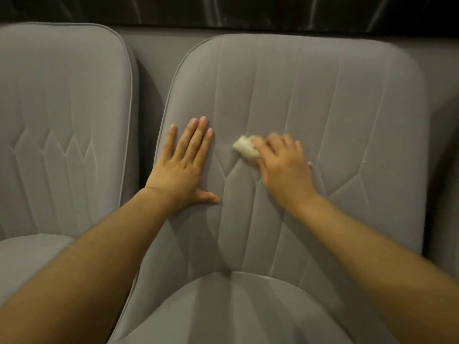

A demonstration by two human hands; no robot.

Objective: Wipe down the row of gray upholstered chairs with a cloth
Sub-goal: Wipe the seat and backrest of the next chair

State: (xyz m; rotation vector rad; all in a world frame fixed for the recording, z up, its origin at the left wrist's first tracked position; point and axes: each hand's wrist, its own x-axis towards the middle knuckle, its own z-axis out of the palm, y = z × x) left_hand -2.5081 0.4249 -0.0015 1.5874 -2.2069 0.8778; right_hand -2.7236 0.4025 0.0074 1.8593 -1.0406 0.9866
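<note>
A dark, pale-streaked panel (248, 13) runs above a gray wall (154, 53).

No legible text or labels

The light is dim, warm and even; soft forearm shadows fall on the chair back (323, 95) below the hands, and the gap (146, 100) beside the left chair (62, 95) and the wall (223, 11) at the top are nearly black, the wall showing faint pale streaks. The left hand (181, 167) is sharp, while the right hand (283, 167) and cloth (244, 146) are smeared, probably by motion. The wide lens bows the chair edges near the frame's sides, and the near forearms look soft.
</note>
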